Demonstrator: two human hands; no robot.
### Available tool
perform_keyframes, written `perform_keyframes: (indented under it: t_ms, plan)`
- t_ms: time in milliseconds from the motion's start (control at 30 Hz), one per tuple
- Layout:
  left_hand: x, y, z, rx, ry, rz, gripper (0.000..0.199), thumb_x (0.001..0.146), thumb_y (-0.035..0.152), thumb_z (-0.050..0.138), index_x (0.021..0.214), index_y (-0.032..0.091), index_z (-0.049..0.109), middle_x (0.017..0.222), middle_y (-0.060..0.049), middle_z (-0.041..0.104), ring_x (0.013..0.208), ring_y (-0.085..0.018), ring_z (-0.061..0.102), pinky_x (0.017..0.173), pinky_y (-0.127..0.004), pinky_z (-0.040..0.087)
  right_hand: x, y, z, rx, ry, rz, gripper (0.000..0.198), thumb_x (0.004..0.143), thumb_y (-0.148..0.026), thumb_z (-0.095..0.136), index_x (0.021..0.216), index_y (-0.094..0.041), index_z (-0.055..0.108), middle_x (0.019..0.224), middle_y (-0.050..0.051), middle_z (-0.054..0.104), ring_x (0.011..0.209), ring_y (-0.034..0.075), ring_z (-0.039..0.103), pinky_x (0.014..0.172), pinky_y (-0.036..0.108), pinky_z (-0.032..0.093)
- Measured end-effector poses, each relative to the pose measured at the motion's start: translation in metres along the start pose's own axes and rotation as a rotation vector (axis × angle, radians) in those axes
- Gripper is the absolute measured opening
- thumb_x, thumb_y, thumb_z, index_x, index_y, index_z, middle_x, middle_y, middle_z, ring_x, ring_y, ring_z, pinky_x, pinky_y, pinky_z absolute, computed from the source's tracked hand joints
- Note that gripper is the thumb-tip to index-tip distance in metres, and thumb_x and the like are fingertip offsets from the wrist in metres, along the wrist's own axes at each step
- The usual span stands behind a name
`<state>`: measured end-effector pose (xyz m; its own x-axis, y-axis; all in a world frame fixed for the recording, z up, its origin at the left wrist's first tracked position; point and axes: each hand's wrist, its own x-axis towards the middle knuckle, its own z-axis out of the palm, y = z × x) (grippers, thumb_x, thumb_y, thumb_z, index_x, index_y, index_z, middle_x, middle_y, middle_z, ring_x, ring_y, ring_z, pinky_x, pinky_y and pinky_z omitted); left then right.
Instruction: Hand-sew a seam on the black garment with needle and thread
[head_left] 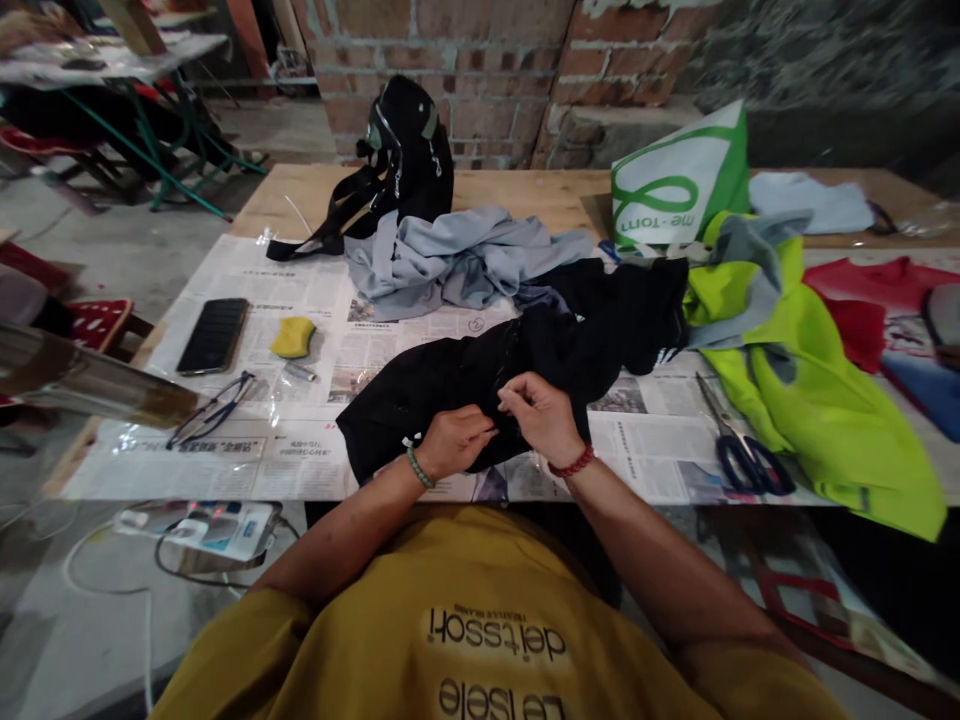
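Note:
A black garment (420, 385) lies bunched on the newspaper in front of me, stretching off to the right. Its near edge is at my left hand (454, 443), whose fingers are closed in a pinch on the cloth. Just above and to the right, my right hand (541, 412) is pinched too, thumb against fingertips, over the same garment. Whatever is between those fingertips is too small to make out. Behind the black garment rests a crumpled grey garment (457, 262).
Newspaper (270, 400) covers the table. At left are a phone (213, 336), a yellow sponge (292, 337), glasses (210, 412) and a clear bottle-like cylinder (90, 380). Scissors (742, 445) and a neon-yellow garment (817, 390) lie right. A black backpack (412, 150) and green-white bag (679, 190) stand behind.

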<state>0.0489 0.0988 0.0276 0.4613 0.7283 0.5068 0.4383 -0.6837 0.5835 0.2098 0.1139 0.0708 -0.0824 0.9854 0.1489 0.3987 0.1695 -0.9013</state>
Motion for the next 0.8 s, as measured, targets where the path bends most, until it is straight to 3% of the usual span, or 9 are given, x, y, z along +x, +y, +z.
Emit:
perform_keyframes:
  t_ms: [167, 400, 567, 667, 800]
  plan:
    - [-0.002, 0.002, 0.004, 0.025, -0.147, 0.057, 0.020, 0.086, 0.019, 0.047, 0.073, 0.015, 0.062, 0.067, -0.003, 0.057, 0.064, -0.011, 0.054, 0.058, -0.020, 0.042, 0.012, -0.011, -0.009, 0.120, 0.073, 0.035, 0.019, 0.079, -0.034, 0.058, 0.070, -0.018, 0.056, 0.060, -0.001, 0.060, 0.054, 0.009, 0.055, 0.054, 0.020, 0.043]
    - [0.003, 0.000, 0.001, -0.092, -0.063, -0.002, 0.021, 0.087, 0.023, 0.050, 0.074, 0.015, 0.065, 0.064, -0.002, 0.057, 0.061, -0.010, 0.054, 0.059, -0.020, 0.043, 0.006, -0.014, -0.007, 0.425, -0.103, 0.229, 0.028, 0.075, -0.044, 0.063, 0.081, -0.018, 0.055, 0.067, -0.002, 0.064, 0.041, 0.007, 0.054, 0.038, 0.018, 0.039]
    - [0.005, 0.002, -0.002, -0.169, -0.007, -0.048, 0.016, 0.085, 0.022, 0.054, 0.084, 0.016, 0.068, 0.066, -0.001, 0.061, 0.061, -0.010, 0.056, 0.061, -0.020, 0.045, 0.013, -0.024, -0.020, 0.645, -0.254, 0.355, 0.039, 0.065, -0.038, 0.074, 0.093, -0.018, 0.057, 0.072, 0.000, 0.067, 0.058, 0.013, 0.066, 0.052, 0.023, 0.053]
    - [0.006, 0.002, -0.004, -0.199, 0.006, -0.085, 0.015, 0.083, 0.021, 0.056, 0.078, 0.015, 0.068, 0.066, -0.002, 0.061, 0.060, -0.009, 0.056, 0.059, -0.019, 0.045, 0.021, -0.027, -0.029, 0.636, -0.272, 0.331, 0.034, 0.065, -0.037, 0.075, 0.086, -0.016, 0.060, 0.077, 0.003, 0.069, 0.065, 0.015, 0.068, 0.060, 0.026, 0.056]
    - [0.006, 0.002, -0.005, -0.223, 0.007, -0.122, 0.015, 0.082, 0.020, 0.057, 0.074, 0.014, 0.069, 0.064, -0.002, 0.060, 0.058, -0.008, 0.054, 0.056, -0.018, 0.043, 0.035, -0.030, -0.038, 0.501, -0.178, 0.161, 0.029, 0.071, -0.040, 0.070, 0.087, -0.015, 0.066, 0.083, 0.004, 0.069, 0.072, 0.016, 0.069, 0.065, 0.028, 0.057]
